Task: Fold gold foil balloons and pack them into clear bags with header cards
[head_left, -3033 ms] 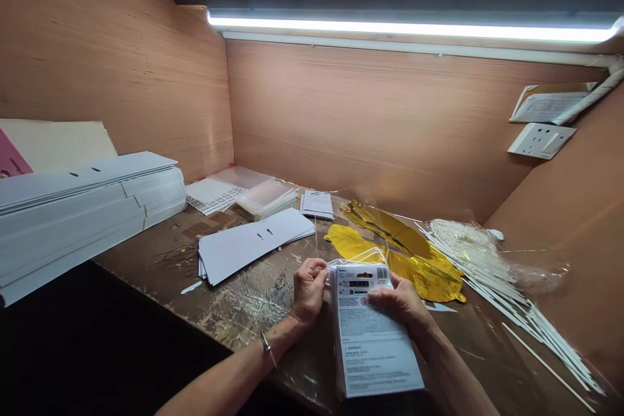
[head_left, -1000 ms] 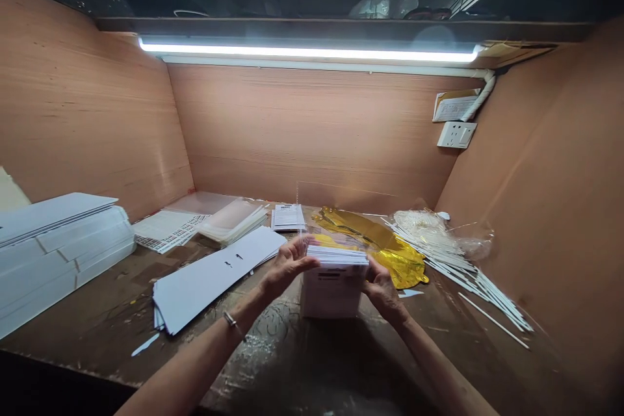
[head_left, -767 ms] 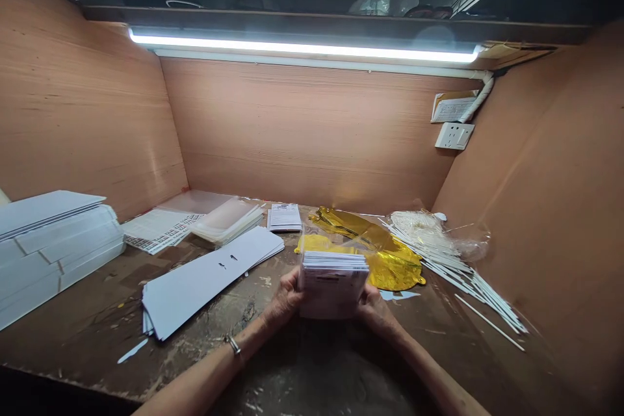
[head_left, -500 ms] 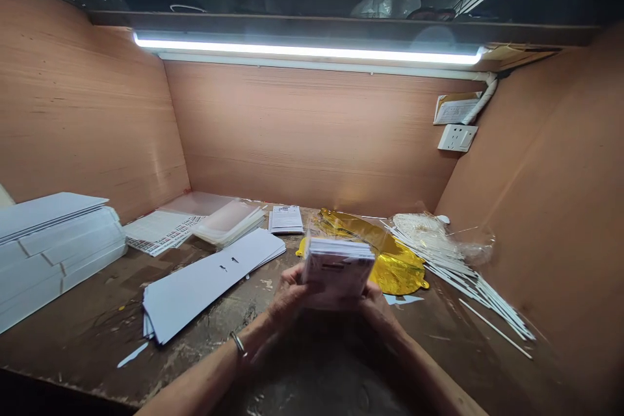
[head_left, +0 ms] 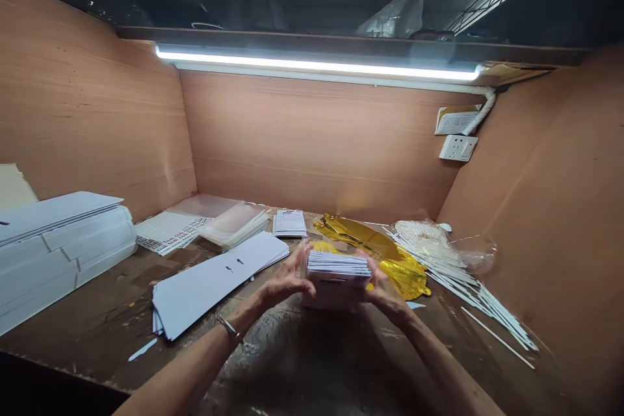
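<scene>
both your hands have moved up from the card pack's lower sides toward its top corners since half a second ago. left hand (head_left: 287,281) and right hand (head_left: 385,286) flank the card pack (head_left: 338,264), fingers spread; can't tell how firmly they grip. it's upright, short of the yellow foil (head_left: 407,278); base contact with the desk (head_left: 302,377) unclear. likely light, stiff as a block, its clear film (head_left: 305,261) slippery and easily creased: take it low, palms square on both sides.

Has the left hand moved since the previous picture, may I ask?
Yes: the left hand moved up in view, toward the small rectangular stack of printed white cards.
</scene>
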`<state>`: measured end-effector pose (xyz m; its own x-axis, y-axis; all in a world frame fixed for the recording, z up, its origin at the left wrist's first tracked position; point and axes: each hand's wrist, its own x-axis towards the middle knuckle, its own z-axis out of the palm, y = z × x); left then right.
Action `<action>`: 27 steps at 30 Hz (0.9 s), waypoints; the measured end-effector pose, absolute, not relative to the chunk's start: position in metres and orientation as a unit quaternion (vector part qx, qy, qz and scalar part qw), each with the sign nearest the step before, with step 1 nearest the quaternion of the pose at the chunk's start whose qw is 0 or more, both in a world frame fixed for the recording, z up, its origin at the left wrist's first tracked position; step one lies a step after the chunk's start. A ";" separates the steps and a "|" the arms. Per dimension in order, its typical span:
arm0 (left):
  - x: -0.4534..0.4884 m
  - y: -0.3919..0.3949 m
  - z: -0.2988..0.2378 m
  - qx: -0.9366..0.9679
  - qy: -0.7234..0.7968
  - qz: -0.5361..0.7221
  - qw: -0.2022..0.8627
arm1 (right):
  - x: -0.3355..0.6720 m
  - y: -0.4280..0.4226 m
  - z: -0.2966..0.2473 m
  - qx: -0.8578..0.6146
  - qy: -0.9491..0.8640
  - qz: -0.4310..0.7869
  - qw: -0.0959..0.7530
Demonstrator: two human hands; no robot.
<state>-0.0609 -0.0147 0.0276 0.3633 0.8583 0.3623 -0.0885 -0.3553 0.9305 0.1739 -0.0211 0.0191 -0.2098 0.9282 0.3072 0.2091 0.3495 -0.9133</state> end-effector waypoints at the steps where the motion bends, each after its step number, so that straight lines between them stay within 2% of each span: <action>1: -0.058 -0.016 0.038 0.666 0.278 0.498 0.482 | 0.173 -0.021 0.028 -0.392 -0.680 0.395 0.478; 5: -0.042 -0.016 0.051 0.646 0.258 0.502 0.514 | 0.163 -0.019 0.037 -0.349 -0.666 0.428 0.501; 10: -0.032 -0.008 0.020 0.591 0.271 0.541 0.534 | 0.156 -0.010 0.008 -0.396 -0.627 0.436 0.510; 15: -0.036 -0.003 -0.011 0.556 0.333 0.507 0.569 | 0.157 -0.004 -0.016 -0.419 -0.615 0.447 0.497; 21: -0.034 -0.001 -0.017 0.571 0.322 0.511 0.556 | 0.154 -0.002 -0.019 -0.405 -0.626 0.447 0.496; 27: -0.027 0.032 0.004 0.583 0.373 0.511 0.510 | 0.154 0.038 -0.008 -0.567 -0.596 0.363 0.438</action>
